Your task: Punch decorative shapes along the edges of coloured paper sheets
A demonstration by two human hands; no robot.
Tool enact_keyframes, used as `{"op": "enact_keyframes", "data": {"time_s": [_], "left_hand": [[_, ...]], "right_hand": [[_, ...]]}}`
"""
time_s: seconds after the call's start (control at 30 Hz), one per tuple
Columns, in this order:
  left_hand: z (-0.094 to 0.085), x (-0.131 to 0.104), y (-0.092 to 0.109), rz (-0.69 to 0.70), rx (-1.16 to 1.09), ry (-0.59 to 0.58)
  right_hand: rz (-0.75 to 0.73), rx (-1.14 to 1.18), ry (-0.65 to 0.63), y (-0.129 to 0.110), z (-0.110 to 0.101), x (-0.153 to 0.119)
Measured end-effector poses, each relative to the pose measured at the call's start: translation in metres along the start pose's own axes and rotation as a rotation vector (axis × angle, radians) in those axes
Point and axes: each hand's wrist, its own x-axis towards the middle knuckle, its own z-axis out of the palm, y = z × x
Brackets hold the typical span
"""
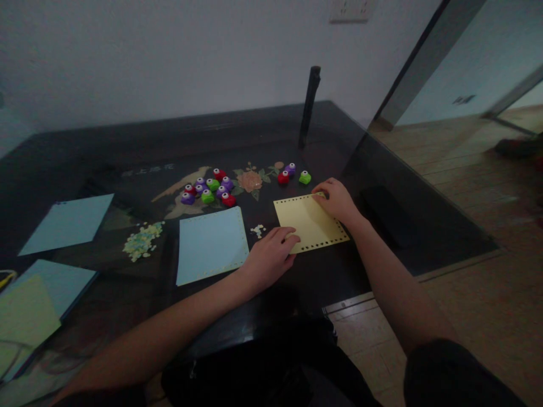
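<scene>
A yellow paper sheet [311, 221] with small holes punched along its edges lies on the dark table in front of me. My left hand [272, 253] is closed at its lower left corner, fingers bent over the edge. At the upper right corner, my right hand [336, 199] holds the sheet between curled fingers. A stack of light blue sheets [212, 243], with holes along its edges, sits left of my left hand. Between the two papers is a little heap of pale punched-out bits [258, 230]. Small hole punches with eye-like tops, one red [283, 178] and one green [305, 177], stand behind the yellow sheet.
Several more red, green and purple punches [207, 196] cluster behind the blue stack. A larger heap of paper bits [142, 241] lies left. Further left are blue sheets [70, 223] and a yellow sheet [27, 316]. A black post [310, 107] rises at the back; a dark flat object [384, 215] lies right.
</scene>
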Motion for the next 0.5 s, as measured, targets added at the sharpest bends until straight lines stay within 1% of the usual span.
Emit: {"op": "enact_keyframes", "data": {"time_s": [0.5], "left_hand": [[0.0011,-0.0012,-0.002,0.02,0.008,-0.002]], "right_hand": [[0.006,0.031,-0.002,0.0017,0.0003,0.0002]]}}
